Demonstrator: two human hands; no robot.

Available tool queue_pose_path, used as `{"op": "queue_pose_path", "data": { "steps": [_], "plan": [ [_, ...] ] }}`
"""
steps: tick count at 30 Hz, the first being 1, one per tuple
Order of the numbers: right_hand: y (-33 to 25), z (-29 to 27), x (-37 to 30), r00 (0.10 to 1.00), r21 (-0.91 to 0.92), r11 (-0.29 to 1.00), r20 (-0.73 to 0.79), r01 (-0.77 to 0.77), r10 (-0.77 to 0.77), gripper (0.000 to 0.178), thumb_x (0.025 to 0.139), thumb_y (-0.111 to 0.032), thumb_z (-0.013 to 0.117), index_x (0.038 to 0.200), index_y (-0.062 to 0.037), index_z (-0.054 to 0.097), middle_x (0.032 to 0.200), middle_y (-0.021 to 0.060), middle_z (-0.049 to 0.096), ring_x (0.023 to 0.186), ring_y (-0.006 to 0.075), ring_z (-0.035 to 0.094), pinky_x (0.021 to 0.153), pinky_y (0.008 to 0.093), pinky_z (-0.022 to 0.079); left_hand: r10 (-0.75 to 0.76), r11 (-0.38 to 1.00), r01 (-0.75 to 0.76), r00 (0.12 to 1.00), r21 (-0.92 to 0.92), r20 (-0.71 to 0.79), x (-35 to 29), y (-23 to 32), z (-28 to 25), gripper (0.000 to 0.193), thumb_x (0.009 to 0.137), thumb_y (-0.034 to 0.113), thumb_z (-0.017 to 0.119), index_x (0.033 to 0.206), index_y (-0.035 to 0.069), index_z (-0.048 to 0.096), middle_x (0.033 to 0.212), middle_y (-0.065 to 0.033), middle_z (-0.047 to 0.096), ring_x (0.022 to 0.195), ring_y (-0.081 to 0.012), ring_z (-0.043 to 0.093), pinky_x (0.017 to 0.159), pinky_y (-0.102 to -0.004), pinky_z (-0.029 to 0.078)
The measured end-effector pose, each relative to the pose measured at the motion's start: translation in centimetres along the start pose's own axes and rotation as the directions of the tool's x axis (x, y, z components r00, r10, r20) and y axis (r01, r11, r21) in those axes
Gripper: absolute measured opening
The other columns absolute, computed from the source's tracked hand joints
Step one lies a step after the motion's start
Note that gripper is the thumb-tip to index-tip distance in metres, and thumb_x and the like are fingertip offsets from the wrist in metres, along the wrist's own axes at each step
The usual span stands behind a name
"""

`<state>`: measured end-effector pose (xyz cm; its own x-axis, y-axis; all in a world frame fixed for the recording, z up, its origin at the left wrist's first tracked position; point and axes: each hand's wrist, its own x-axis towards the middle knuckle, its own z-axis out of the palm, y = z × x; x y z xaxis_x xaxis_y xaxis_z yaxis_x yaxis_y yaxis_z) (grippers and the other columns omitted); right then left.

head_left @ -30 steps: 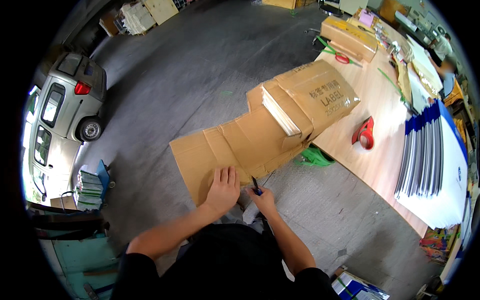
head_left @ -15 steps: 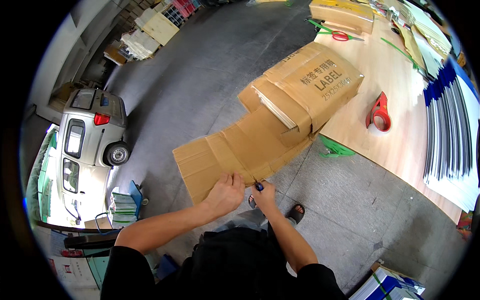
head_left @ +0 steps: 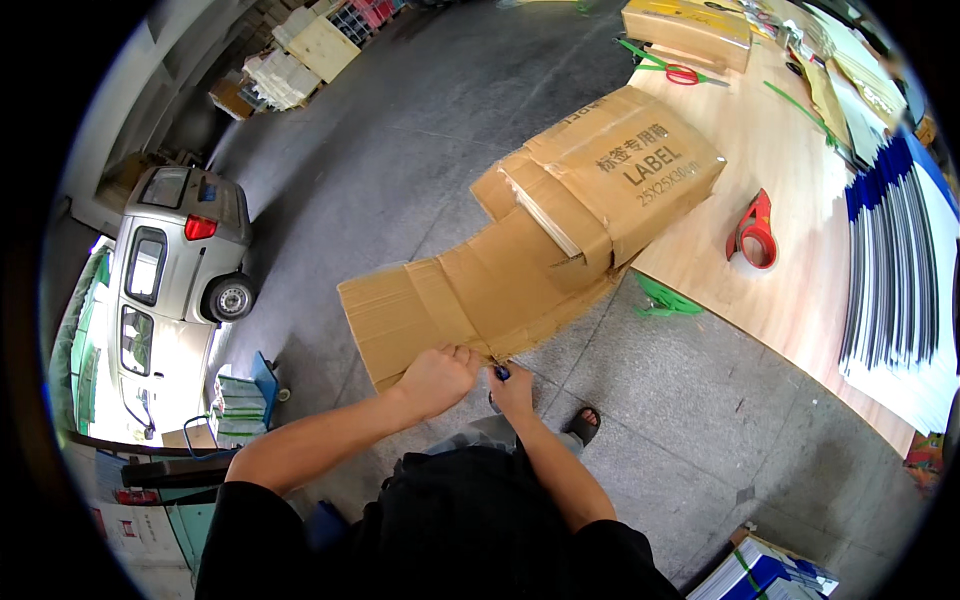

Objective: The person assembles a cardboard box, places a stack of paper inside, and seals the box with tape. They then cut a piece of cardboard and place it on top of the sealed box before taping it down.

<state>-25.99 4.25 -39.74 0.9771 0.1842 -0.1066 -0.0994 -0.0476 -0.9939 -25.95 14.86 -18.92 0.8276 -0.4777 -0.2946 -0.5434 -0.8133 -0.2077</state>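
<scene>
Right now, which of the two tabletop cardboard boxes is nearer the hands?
The dark-printed box, with cardboard stretching from it to the left hand; the yellow-topped box lies farther off, beyond the scissors.

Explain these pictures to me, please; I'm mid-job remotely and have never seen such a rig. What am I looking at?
There's no machine: a person works bare-handed, so each grip is simply a hand. The view comes from the left one of two fisheye cameras on the person's head, looking down; straight edges bend near the rim.

The left grip rests its fingers on a cardboard flap; whether it pinches the edge is unclear. The right grip holds a small dark-blue tool at the flap's near edge. The flap extends from a carton at the table's corner.

On the wooden table are a red tape dispenser, red-handled scissors and a blue-and-white stack.
</scene>
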Motion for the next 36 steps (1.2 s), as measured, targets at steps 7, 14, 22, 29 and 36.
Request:
{"op": "queue_pose_path", "data": {
  "steps": [7, 14, 22, 29, 36],
  "plan": [
    [-2.6, -0.1, 0.6, 0.998, -0.129, 0.989, 0.016, 0.07, -0.069, 0.017, 0.08, -0.014, 0.069, 0.083, 0.0022, 0.065, 0.077, 0.026, 0.065, 0.074, 0.0456, 0.064, 0.063, 0.0447, 0.051, 0.084, 0.996, -0.08, 0.981, 0.029, -0.176, -1.0, -0.3, 0.1, 0.03, 0.073, 0.009, 0.062, 0.101, -0.004, 0.063, 0.086, -0.0141, 0.065, 0.08, -0.0279, 0.068, 0.074, -0.0366, 0.055],
    [0.3, 1.3, 0.6, 0.998, -0.016, 0.999, 0.038, -0.043, 0.043, 0.018, 0.081, -0.015, 0.069, 0.087, 0.0023, 0.068, 0.074, 0.0251, 0.066, 0.073, 0.0452, 0.065, 0.062, 0.0449, 0.051, 0.006, 0.997, -0.014, 0.994, -0.076, -0.112, -1.1, 0.0, 1.3, 0.035, 0.073, 0.01, 0.063, 0.105, -0.006, 0.064, 0.091, -0.0136, 0.067, 0.083, -0.0268, 0.068, 0.074, -0.0359, 0.055],
    [1.4, -0.1, 0.6, 0.994, -0.161, 0.981, 0.057, 0.105, -0.097, 0.02, 0.085, -0.018, 0.069, 0.085, 0.0019, 0.066, 0.069, 0.0196, 0.065, 0.066, 0.0368, 0.067, 0.06, 0.0416, 0.051, -0.071, 0.991, 0.042, 0.968, -0.123, -0.241, -1.6, 0.8, 0.9, 0.038, 0.073, 0.012, 0.066, 0.109, 0.0, 0.064, 0.1, -0.0108, 0.066, 0.088, -0.0254, 0.065, 0.075, -0.036, 0.053],
    [2.3, -7.8, -5.2, 0.974, -0.428, 0.903, 0.195, -0.021, 0.115, 0.039, 0.086, -0.038, 0.07, 0.085, 0.0006, 0.067, 0.071, 0.0204, 0.065, 0.064, 0.036, 0.063, 0.061, 0.0453, 0.046, -0.178, 0.938, 0.115, 0.969, -0.326, -0.171, -3.3, 1.6, 4.7, 0.046, 0.082, 0.032, 0.07, 0.119, 0.006, 0.064, 0.112, -0.0133, 0.064, 0.111, -0.0283, 0.059, 0.092, -0.0402, 0.048],
    [2.9, -20.5, -10.4, 0.861, -0.196, 0.842, -0.032, -0.503, 0.507, 0.021, 0.091, -0.023, 0.071, 0.095, -0.0026, 0.073, 0.077, 0.0051, 0.07, 0.064, 0.0103, 0.059, 0.056, 0.0277, 0.047, -0.718, 0.531, 0.396, 0.68, -0.749, -0.15, -0.6, -4.9, 12.4, 0.055, 0.086, 0.035, 0.07, 0.131, 0.007, 0.057, 0.13, -0.0184, 0.06, 0.124, -0.0371, 0.054, 0.105, -0.0462, 0.042]
  ]
}}
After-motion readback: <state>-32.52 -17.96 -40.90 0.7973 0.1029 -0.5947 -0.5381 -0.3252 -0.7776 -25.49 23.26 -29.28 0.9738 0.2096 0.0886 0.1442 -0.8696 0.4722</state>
